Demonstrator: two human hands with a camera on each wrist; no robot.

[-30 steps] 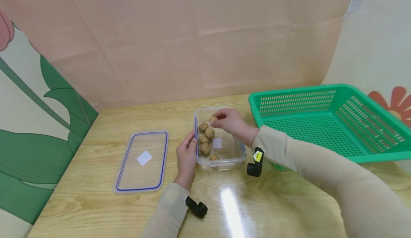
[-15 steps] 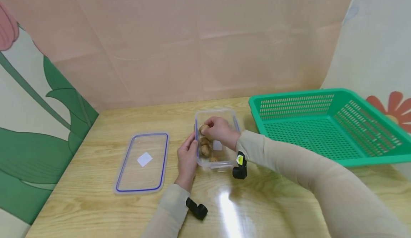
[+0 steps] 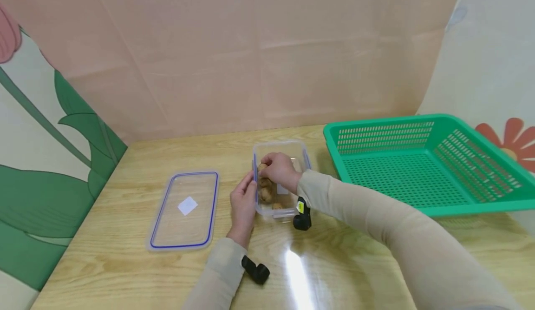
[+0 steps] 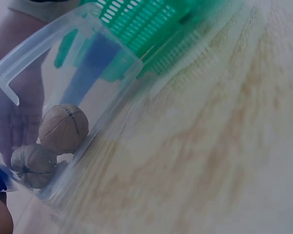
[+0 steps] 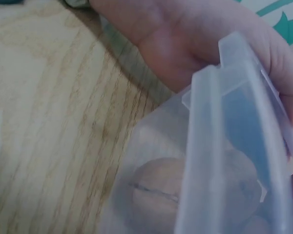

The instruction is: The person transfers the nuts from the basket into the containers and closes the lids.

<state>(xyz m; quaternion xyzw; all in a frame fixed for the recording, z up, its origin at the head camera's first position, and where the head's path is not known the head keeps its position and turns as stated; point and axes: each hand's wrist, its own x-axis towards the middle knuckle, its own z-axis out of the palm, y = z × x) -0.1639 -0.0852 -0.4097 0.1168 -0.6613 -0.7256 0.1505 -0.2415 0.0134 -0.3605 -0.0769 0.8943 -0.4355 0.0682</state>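
A clear plastic food container (image 3: 303,149) with blue seals along its sides stands at mid-table. Several walnuts (image 3: 265,194) lie inside, mostly along its left wall. My right hand (image 3: 281,169) reaches into the container and pinches a walnut (image 3: 262,166) at that wall, fingers covering part of it. Outside, my left hand (image 3: 243,206) rests its extended fingers along the left wall, thumb near the rim. Through the plastic, the left wrist view shows two walnuts (image 4: 64,128) with the right hand behind them. In the right wrist view a walnut (image 5: 156,190) shows behind the near wall.
A clear lid (image 3: 184,231) with a blue seal and a white label lies flat on the wooden table (image 3: 117,263), left of the container. To the right stands a large green plastic basket (image 3: 401,175) with slotted walls. A pinkish sheet (image 3: 200,54) hangs behind the table.
My right hand has moved left and slightly down inside the container with the walnut, to its left wall. The left hand has stayed on the container's side.
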